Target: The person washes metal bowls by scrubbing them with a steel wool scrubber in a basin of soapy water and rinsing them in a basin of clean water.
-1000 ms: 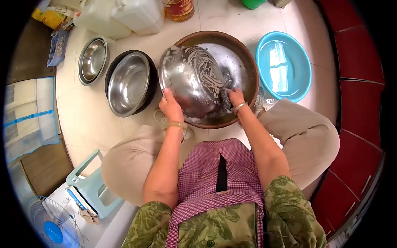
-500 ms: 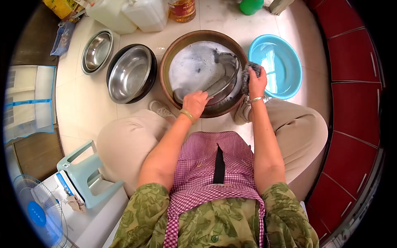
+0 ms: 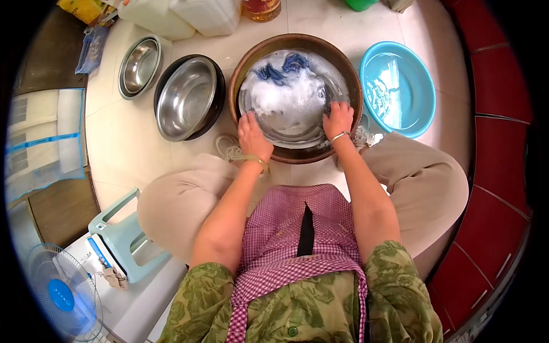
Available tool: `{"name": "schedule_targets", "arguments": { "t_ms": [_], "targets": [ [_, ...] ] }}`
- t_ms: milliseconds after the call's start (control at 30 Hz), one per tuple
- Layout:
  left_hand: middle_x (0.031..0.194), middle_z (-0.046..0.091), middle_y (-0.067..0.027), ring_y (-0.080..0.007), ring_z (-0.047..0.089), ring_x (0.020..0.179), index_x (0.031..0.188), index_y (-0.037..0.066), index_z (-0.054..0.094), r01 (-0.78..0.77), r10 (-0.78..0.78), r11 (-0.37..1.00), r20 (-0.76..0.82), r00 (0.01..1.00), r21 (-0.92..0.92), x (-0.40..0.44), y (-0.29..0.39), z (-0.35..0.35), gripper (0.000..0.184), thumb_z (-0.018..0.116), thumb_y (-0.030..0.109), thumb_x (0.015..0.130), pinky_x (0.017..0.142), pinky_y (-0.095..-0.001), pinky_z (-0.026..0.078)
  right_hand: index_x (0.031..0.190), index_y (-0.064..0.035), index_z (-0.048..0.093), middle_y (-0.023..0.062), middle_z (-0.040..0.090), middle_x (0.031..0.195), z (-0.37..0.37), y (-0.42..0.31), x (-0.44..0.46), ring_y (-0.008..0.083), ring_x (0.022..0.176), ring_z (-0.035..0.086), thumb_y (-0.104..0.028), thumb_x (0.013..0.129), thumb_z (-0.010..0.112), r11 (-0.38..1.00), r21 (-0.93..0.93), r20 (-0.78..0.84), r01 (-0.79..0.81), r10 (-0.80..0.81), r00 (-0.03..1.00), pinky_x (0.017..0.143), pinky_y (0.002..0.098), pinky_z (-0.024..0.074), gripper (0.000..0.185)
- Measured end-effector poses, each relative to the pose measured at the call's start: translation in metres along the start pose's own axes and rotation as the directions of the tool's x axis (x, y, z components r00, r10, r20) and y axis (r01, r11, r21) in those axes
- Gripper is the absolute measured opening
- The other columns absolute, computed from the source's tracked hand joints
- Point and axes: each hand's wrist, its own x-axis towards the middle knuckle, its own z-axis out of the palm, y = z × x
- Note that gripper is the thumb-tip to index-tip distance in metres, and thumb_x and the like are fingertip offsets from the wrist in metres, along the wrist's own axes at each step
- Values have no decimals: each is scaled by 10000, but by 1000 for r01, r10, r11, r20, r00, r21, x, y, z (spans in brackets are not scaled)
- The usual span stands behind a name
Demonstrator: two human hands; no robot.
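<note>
"Inside the one brown basin (image 3: 297,155), what's there?"
"One metal bowl (image 3: 297,137), suds (image 3: 289,96), two blue cloth patches (image 3: 295,62) toward its far edge."
"The two hands?"
"Left hand (image 3: 254,137) by the bowl's left edge, right hand (image 3: 338,120) by its right, fingers close together; whether gripping, I can't tell."
"Around?"
"One turquoise tub (image 3: 430,94) beside the basin's right edge; two nested bowl stacks (image 3: 187,98) leftward."

Surroundings, clock bearings from view centre.
Blue-hubbed fan (image 3: 61,294), 8 o'clock; blue basket (image 3: 91,51), 10; whitish jugs (image 3: 206,17), 11; amber bottle (image 3: 262,11), cut by top edge, 12; red cabinets (image 3: 503,148), 3.
</note>
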Motion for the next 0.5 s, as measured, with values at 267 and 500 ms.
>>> {"name": "schedule_targets", "arguments": {
  "t_ms": [267,500],
  "targets": [
    [1154,576,-252,-386,600,974,1198,-95,489,613,-612,414,292,735,-673,12,3,23,515,674,183,805,926,-407,464,989,-68,603,131,551,1085,64,6,2,348,1094,466,-169,715,712,992,84,94,99,-106,990,940,463,389,312],
    [923,652,-262,-310,652,777,945,-185,586,821,-789,312,351,504,-478,33,8,65,382,607,174,815,702,-393,484,1000,-58,660,184,656,1039,104,6,17,343,966,629,-172,808,569,993,-109,615,-43,101,782,836,456,486,241]
  ]
}}
